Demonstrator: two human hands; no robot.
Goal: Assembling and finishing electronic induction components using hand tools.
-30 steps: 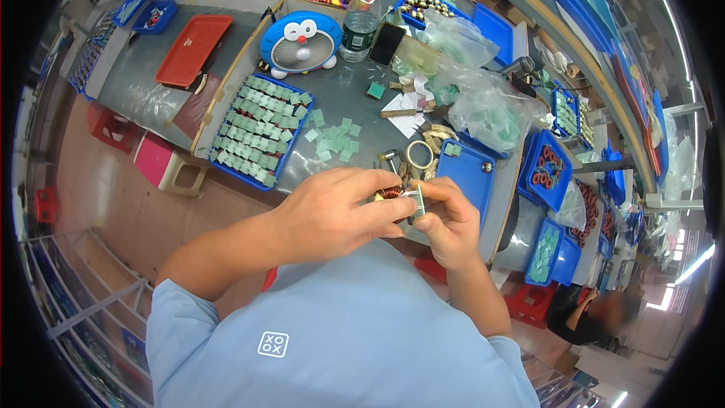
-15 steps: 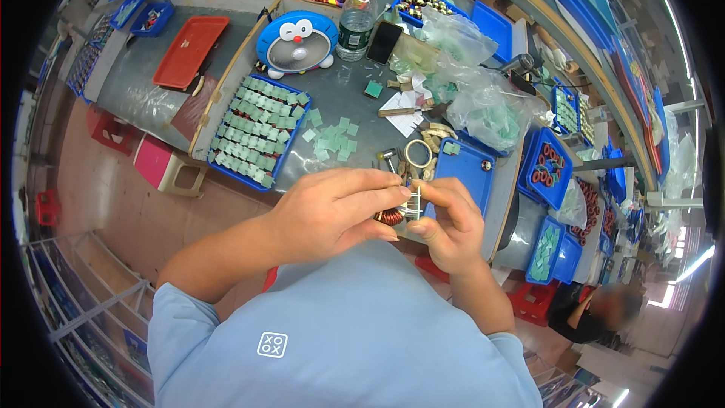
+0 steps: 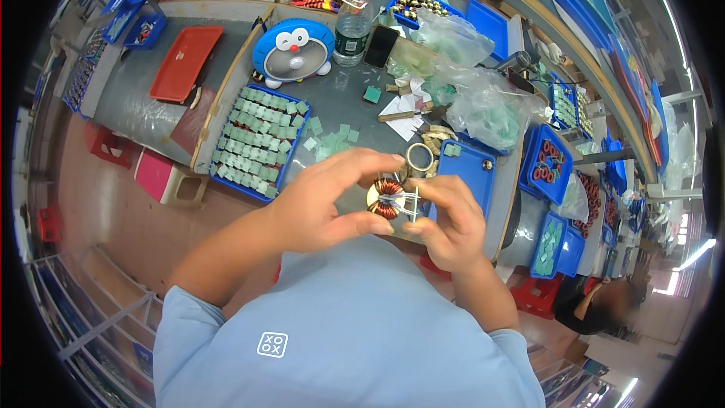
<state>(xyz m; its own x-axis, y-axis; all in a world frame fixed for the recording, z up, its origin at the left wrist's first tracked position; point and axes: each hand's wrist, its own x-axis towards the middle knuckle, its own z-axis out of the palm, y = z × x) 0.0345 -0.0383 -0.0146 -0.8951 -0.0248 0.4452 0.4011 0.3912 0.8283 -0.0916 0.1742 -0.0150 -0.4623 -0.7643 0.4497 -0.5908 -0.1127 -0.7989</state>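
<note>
A copper-wound toroid coil is in front of my chest, its round face in view and its leads pointing right into a small thin board seen edge-on. My right hand pinches that board between thumb and fingers. Around the coil's left side curves my left hand, thumb below and index finger above, spread apart. Whether its fingertips touch the coil's rim is hard to make out. Beyond the hands lie a roll of tape and loose pale green squares.
At left, a blue tray holds rows of pieces topped with green squares. A shallow blue tray lies right. Farther back are a blue cartoon-faced fan, a water bottle, a phone and plastic bags.
The fingers of my left hand have spread away from the coil, which now shows its round face. My right hand keeps its pinch on the board.
</note>
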